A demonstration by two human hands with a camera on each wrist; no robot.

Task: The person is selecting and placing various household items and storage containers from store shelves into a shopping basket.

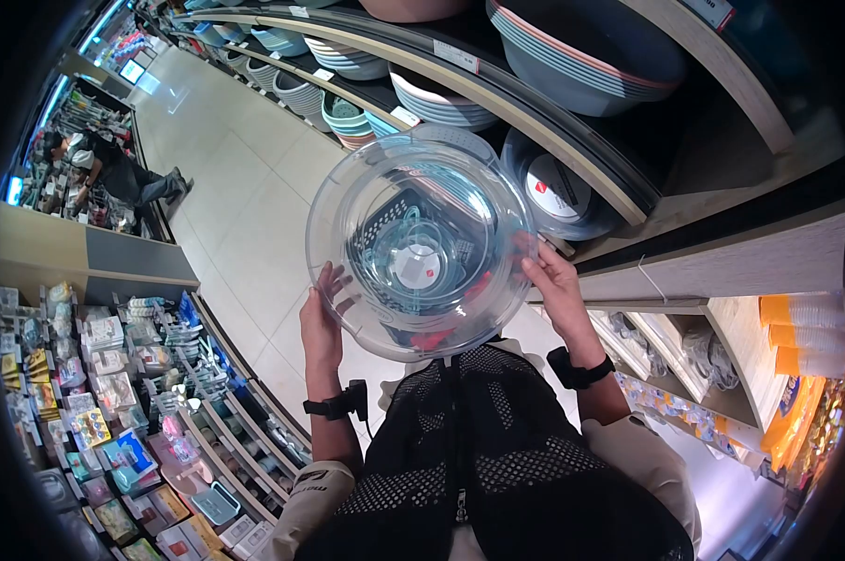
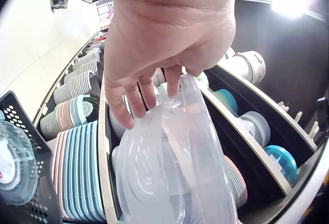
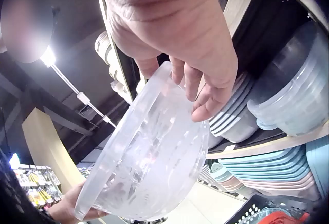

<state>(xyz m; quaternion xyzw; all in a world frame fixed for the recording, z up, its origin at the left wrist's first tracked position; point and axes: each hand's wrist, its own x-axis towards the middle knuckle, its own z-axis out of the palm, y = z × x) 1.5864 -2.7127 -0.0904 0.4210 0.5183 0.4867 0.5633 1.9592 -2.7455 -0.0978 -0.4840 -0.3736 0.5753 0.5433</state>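
Note:
Both hands hold a large clear plastic basin (image 1: pixel 348 309) in front of the body, one at each side. The left hand (image 1: pixel 323 318) grips its left rim; in the left wrist view that hand (image 2: pixel 169 33) has its fingers over the edge of the clear basin (image 2: pixel 154 172). On the opposite rim is the right hand (image 1: pixel 558 285). The right wrist view shows the right hand (image 3: pixel 180 33) pinching the rim of the basin (image 3: pixel 154 152), fingers along the outer wall. Through the clear plastic, a dark perforated basket (image 1: pixel 385 222) with a clear round item is visible below.
Shelves with stacked basins (image 1: pixel 581 65) run along the top and right. Another clear basin (image 1: pixel 567 192) lies on the lower shelf. Small packaged goods (image 1: pixel 114 393) fill a display at the left. A person (image 1: pixel 123 173) bends at a far shelf across the tiled aisle (image 1: pixel 226 168).

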